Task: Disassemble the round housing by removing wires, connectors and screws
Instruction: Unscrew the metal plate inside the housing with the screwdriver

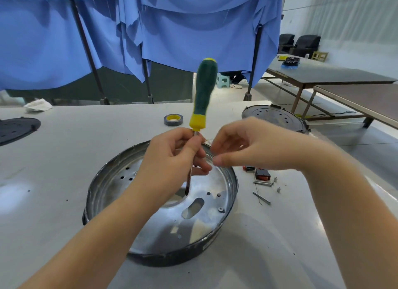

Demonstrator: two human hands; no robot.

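Round housing [133,181] sits on the white tabletop [64,151] nearest the viewer, open side up, shiny metal floor with small holes, an oblong slot and a larger central opening; one screw [221,209] remains in the floor near the right wall. Left hand [172,159] is over the housing, fingers curled round the metal shaft of a screwdriver [203,95]; tool stands nearly upright, green-and-yellow handle above the hand, tip down at the edge of the central opening. Right hand [254,146] hovers just beside the left above the housing's far rim, fingers loosely curled, thumb and fingertips drawn close; motion blur, cannot tell whether it pinches anything, though fine wire strands [207,141] show between the two hands. On the tabletop right of the housing: a small red-and-black connector block [262,174], loose long screws [262,182], small white spacers [278,189]. Farther back: roll of tape [173,119] with yellow core, a second round housing part [275,118] at right, a dark perforated disc [15,129] at the left edge, a crumpled white cloth [38,105]. Behind the tabletop hangs a blue drape [64,41] on dark poles; further tables [323,73] stand at right.
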